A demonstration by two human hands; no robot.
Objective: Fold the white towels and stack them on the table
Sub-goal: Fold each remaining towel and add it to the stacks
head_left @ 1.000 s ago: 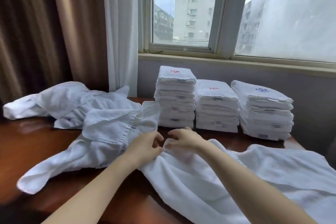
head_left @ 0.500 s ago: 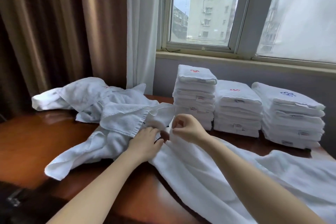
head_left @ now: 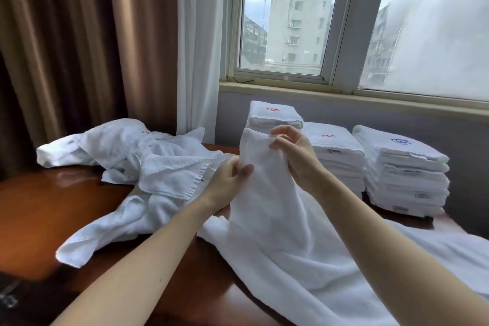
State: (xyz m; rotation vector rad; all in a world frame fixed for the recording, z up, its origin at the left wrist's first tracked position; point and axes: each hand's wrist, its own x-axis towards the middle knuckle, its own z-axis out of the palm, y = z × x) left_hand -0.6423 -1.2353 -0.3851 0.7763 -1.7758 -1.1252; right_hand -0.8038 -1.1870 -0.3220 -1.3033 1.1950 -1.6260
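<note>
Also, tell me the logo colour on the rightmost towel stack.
Blue. The embroidered logo on the rightmost towel stack shows best in the head view.

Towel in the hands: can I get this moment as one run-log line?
stage: unfolded towel, one end held up | left hand: pinches its edge | right hand: pinches top corner | done: three folded stacks behind

The counter, glossy reddish wood, shows bare at the lower left of the frame. A heap of unfolded white towels lies across its left middle. At centre right, along the far edge, folded towels stand side by side: the left stack highest, then the middle stack and the right stack. A loose towel spreads over the lower right, one end raised off the wood.
</note>
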